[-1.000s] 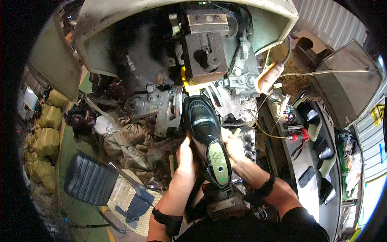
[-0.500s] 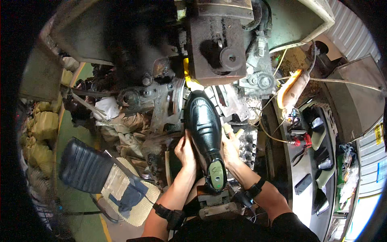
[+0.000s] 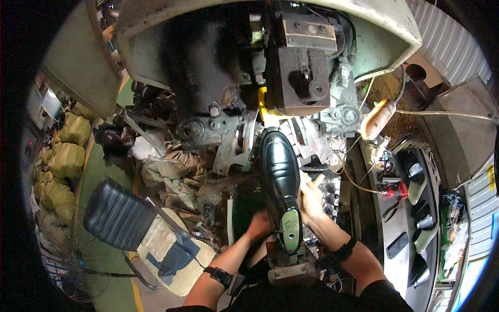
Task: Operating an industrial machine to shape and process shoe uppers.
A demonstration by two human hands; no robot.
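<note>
A glossy black leather shoe (image 3: 280,169) stands toe away from me, below the machine's dark block, with a green last (image 3: 291,229) showing at its heel opening. My right hand (image 3: 311,202) is closed against the shoe's right side. Pale yellowish covers show on its fingers, and part of the hand is behind the shoe. On the other side, my left hand (image 3: 260,224) reaches in low beside the heel; its fingers are hidden beneath the shoe. A metal support (image 3: 288,268) sits under the heel end. Metal plates (image 3: 236,145) flank the toe.
The dark machine block (image 3: 297,83) hangs just beyond the toe. A lit lamp (image 3: 377,119) and a red-handled tool (image 3: 395,190) are on the right, near a bench with a phone (image 3: 397,244) and shoe parts. A black-backed chair (image 3: 119,213) stands at left.
My left hand has slid from the shoe's left side down under it, hiding its fingers. My right hand stays at the right side. The whole view has shifted, moving the scene rightward and slightly down.
</note>
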